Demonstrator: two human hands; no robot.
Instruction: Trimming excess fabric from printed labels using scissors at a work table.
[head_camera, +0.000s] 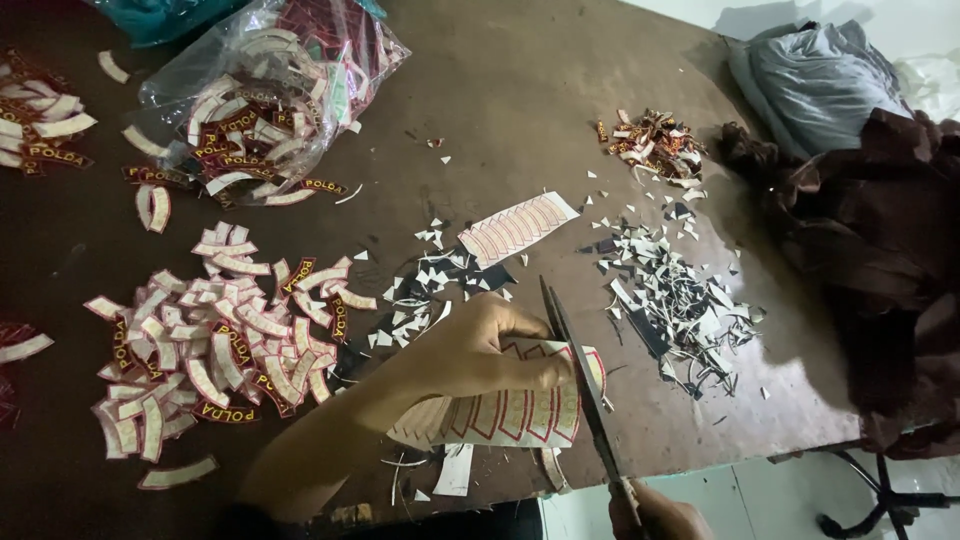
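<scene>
At the bottom edge, nearest the camera, the right hand (655, 517) is closed around the handles of a pair of scissors (580, 375), only its knuckles showing; the dark blades stand slightly parted and point up and away, their edges lying against a strip of patches (500, 412). The left hand (480, 350) pinches that strip from above, fingers curled over its top edge. The strip is thin and flexible, pale on its backing, printed with a row of curved red-outlined shapes, and bends over the tabletop's near edge. A second, flat strip (518, 227) of the same kind lies farther off near the middle. To the left sits a loose heap of cut patches (215, 335), small curved pieces, some dark red face up, some pale side up. Behind it a clear, crinkled plastic bag (265, 95) holds more of them. Small triangular offcuts (675, 295) in white and dark are scattered to the right. The tabletop (510, 90) is dark brown and dull, slightly glossy. Dark maroon cloth (880, 250) and grey cloth (815, 80) are bundled at the right, over a pale floor.
</scene>
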